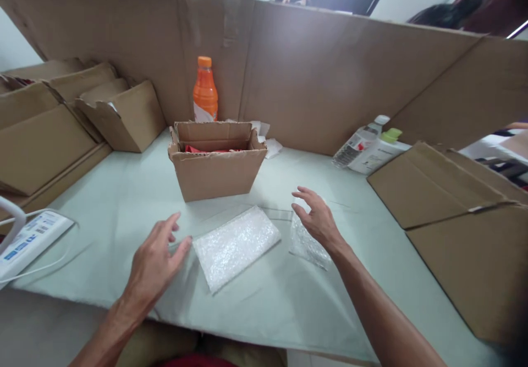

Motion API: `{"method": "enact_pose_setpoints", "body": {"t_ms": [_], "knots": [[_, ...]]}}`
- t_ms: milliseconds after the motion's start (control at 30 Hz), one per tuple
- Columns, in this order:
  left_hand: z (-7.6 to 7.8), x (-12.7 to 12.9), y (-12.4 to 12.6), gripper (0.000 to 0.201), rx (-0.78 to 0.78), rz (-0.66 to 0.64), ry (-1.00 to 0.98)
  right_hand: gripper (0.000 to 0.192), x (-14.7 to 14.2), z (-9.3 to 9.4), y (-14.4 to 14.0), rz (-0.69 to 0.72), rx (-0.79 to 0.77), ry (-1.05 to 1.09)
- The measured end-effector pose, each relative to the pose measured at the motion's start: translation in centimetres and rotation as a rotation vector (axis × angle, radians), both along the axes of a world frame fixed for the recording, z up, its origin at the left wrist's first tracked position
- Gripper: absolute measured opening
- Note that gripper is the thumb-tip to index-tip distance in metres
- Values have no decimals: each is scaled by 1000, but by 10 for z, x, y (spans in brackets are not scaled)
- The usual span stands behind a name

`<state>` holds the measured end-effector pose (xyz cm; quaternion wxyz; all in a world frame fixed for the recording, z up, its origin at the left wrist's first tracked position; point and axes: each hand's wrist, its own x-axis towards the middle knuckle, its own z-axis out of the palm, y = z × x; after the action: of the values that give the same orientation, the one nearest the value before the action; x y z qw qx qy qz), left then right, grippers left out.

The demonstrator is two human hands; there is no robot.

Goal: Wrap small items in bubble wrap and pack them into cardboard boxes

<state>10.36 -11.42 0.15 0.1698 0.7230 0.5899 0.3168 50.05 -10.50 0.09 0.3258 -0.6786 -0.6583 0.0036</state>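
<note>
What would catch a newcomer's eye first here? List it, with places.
The orange bottle stands out against the cardboard wall at the back. Just in front of it sits an open cardboard box with something red inside. Nearer, the left hand and right hand hover open on either side of a bubble-wrap sheet lying flat on the table.
</note>
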Motion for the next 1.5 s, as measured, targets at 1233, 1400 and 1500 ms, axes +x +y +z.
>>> {"method": "enact_pose_setpoints", "body": {"t_ms": [1233,1400,1500], "knots": [[-20,32,-5,48,-83,-243,343,40,-76,-6,-28,8,-307,-106],[-15,40,3,41,-166,-285,397,37,-81,-6,-16,26,-370,-35],[-14,35,8,31,-176,-300,353,39,-80,-3,-33,65,-395,52]]}}
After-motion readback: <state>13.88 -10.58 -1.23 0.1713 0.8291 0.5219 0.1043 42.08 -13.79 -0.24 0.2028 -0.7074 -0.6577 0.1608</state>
